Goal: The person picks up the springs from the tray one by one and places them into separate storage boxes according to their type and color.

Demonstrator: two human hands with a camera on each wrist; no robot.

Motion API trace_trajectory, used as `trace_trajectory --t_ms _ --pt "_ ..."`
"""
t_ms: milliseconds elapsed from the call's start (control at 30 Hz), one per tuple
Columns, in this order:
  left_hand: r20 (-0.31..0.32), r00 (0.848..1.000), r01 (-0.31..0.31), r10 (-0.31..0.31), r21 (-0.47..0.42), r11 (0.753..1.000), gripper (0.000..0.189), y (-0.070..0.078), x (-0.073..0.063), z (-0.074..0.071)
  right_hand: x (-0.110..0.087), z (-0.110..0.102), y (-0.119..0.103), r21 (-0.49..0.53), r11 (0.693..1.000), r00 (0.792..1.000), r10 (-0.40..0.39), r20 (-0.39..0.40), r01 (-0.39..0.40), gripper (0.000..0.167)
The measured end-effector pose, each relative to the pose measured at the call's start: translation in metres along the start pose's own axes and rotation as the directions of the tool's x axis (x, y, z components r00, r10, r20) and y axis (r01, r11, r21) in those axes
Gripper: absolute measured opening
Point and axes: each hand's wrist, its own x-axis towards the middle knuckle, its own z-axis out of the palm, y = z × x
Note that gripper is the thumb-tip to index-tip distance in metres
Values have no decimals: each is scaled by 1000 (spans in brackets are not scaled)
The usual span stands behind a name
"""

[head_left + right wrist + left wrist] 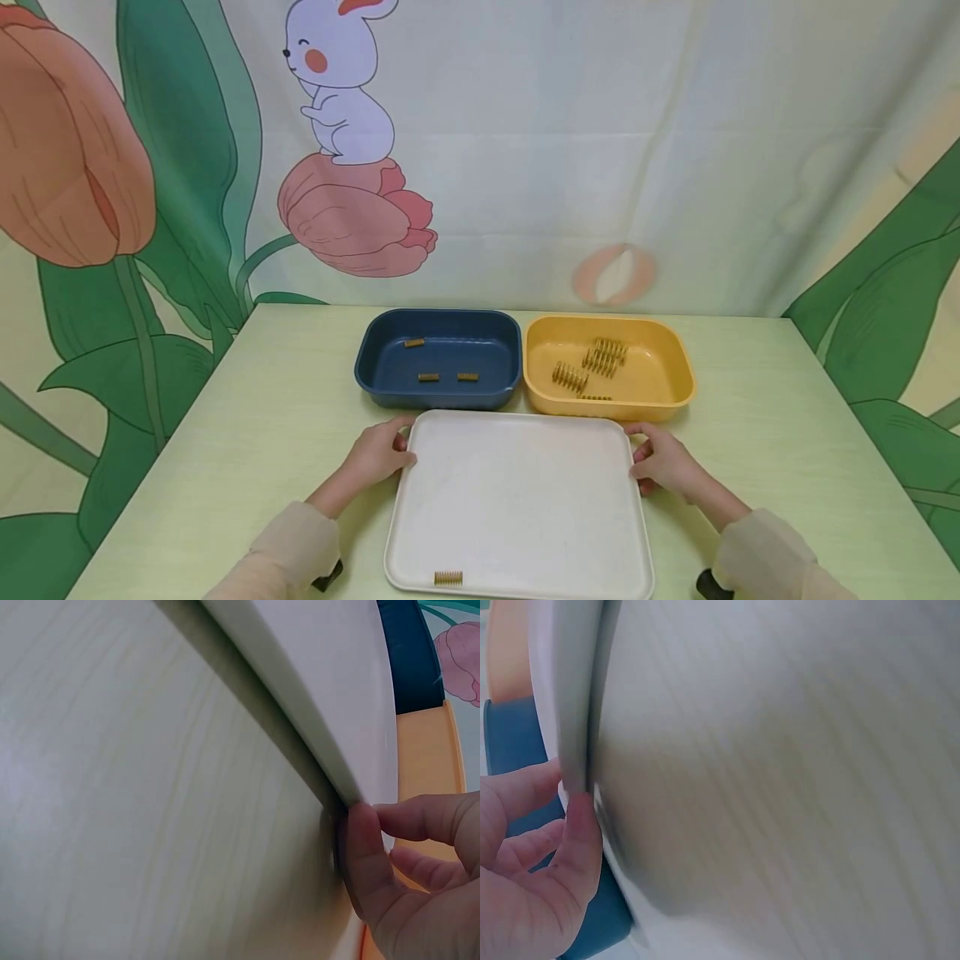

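A white rectangular tray lies in front of the person, with one small brass spring near its front left edge. The left hand grips the tray's left rim close to the far corner; thumb and fingers pinch the edge in the left wrist view. On the opposite side the right hand pinches the right rim near its far corner. Behind the tray stand a blue bin with several small springs and a yellow bin with several larger springs.
The two bins stand side by side near the back of the pale green wood-grain table, right beyond the tray's far edge. A printed curtain with a rabbit and tulips hangs behind the table.
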Motion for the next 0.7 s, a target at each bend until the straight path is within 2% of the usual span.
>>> trace_trajectory --t_ms 200,400,533,700 --pt "-54 996 -66 71 87 994 47 4 -5 -4 0 2 0 -4 1000 1000 4 -7 -4 58" --pt "-53 996 -67 72 83 994 47 15 -8 -6 0 2 -1 1 1000 1000 10 -8 -10 58" --pt "-10 997 -70 71 65 995 45 21 -11 -7 -1 2 -2 -3 1000 1000 15 -9 -15 58" --pt "104 988 -115 112 27 993 36 23 -14 -5 0 2 -2 1 1000 1000 18 -14 -18 58"
